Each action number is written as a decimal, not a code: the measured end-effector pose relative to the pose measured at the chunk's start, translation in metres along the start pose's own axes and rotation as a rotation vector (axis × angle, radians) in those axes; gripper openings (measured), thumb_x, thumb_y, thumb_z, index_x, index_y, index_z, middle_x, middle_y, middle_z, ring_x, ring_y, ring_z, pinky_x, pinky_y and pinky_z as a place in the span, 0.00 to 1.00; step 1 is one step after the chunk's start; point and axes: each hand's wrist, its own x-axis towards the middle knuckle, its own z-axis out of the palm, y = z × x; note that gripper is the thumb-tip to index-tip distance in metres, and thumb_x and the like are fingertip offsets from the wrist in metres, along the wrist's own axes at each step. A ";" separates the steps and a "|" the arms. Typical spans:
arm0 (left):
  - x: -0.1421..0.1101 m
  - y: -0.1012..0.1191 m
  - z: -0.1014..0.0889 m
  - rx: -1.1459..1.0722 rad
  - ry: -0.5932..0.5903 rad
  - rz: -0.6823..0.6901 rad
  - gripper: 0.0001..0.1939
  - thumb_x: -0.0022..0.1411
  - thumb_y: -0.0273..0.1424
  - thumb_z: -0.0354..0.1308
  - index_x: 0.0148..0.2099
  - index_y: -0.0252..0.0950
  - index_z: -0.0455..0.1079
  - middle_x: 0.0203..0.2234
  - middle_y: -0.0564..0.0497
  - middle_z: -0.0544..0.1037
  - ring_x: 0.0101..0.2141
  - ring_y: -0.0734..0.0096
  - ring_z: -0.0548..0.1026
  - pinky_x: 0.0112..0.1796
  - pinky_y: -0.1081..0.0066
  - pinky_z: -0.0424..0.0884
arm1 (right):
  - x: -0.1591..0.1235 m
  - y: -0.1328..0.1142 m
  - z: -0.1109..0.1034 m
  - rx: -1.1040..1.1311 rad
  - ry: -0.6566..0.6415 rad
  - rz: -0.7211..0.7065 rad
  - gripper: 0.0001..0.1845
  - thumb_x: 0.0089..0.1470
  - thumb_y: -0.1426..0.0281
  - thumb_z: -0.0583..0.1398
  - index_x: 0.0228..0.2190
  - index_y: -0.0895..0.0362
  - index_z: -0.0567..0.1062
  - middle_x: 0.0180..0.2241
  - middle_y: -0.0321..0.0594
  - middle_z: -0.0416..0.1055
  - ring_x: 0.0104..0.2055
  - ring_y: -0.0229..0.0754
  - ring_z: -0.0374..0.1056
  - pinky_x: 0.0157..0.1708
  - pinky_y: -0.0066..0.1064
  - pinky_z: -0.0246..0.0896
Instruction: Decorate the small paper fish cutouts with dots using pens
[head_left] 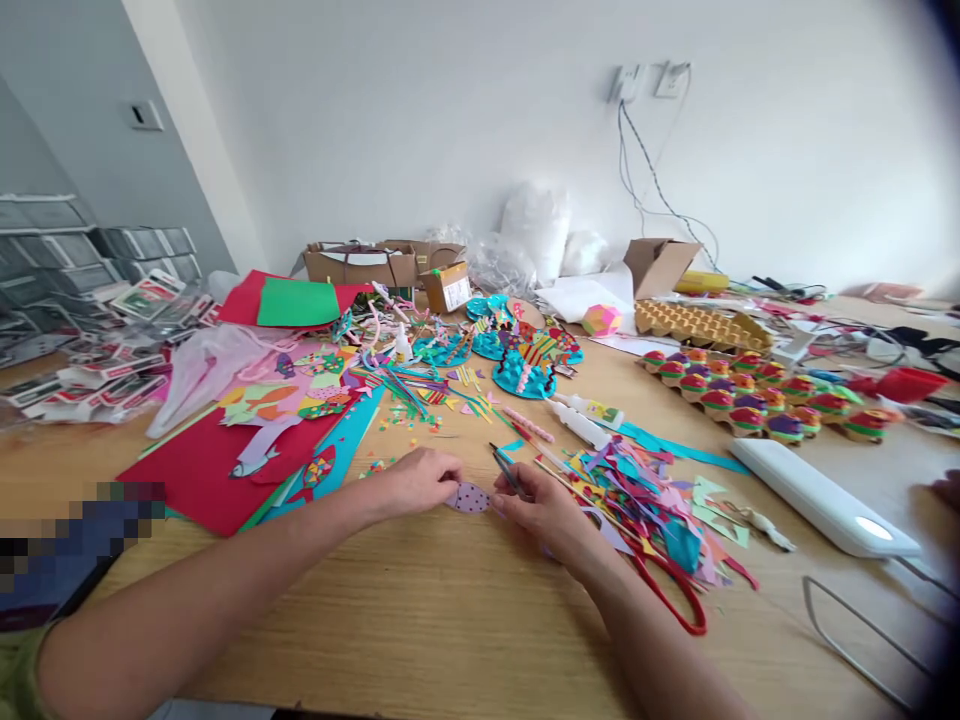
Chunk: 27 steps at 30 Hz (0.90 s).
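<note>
My left hand (416,480) rests on the wooden table (450,620) with its fingers closed on the left edge of a small purple dotted paper cutout (470,497). My right hand (541,508) is at the cutout's right edge and grips a dark pen-like tool (506,470) that points up and away from me. Red-handled scissors (667,590) lie just right of my right wrist, partly under paper scraps.
Coloured paper scraps (645,490), glue bottles (581,425), red card sheets (202,470), blue decorated discs (521,375), painted egg cartons (757,400), a white flat device (821,495), a wire loop (862,640), cardboard boxes (660,262) and stacked packets (105,340) crowd the table. Another person's hand (946,490) shows at far right.
</note>
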 end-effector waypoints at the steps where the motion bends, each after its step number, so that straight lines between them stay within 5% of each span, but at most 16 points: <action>1: -0.002 0.000 0.000 0.006 -0.009 -0.007 0.14 0.64 0.35 0.54 0.49 0.34 0.66 0.44 0.46 0.71 0.40 0.63 0.72 0.39 0.59 0.71 | 0.000 0.000 0.000 0.018 -0.020 0.014 0.10 0.42 0.65 0.59 0.28 0.57 0.67 0.21 0.30 0.59 0.21 0.34 0.53 0.21 0.26 0.46; 17: -0.032 0.001 -0.011 0.029 0.007 -0.054 0.13 0.64 0.35 0.54 0.48 0.34 0.66 0.43 0.47 0.71 0.39 0.64 0.73 0.39 0.60 0.71 | -0.005 -0.003 0.001 -0.011 -0.105 0.066 0.09 0.41 0.63 0.57 0.22 0.56 0.65 0.17 0.27 0.54 0.19 0.31 0.48 0.18 0.25 0.40; 21: -0.049 -0.021 -0.030 0.036 0.094 -0.123 0.13 0.64 0.35 0.54 0.48 0.33 0.66 0.42 0.47 0.72 0.38 0.65 0.73 0.38 0.61 0.72 | -0.004 0.001 -0.001 0.002 -0.113 0.063 0.07 0.42 0.65 0.56 0.23 0.56 0.64 0.17 0.27 0.54 0.19 0.31 0.49 0.18 0.24 0.41; 27: -0.092 -0.084 -0.077 0.084 0.286 -0.301 0.11 0.64 0.34 0.54 0.45 0.32 0.67 0.40 0.48 0.72 0.37 0.65 0.73 0.38 0.61 0.71 | -0.005 0.003 -0.002 -0.054 -0.130 0.054 0.04 0.46 0.68 0.54 0.24 0.56 0.64 0.16 0.27 0.55 0.18 0.31 0.49 0.17 0.24 0.42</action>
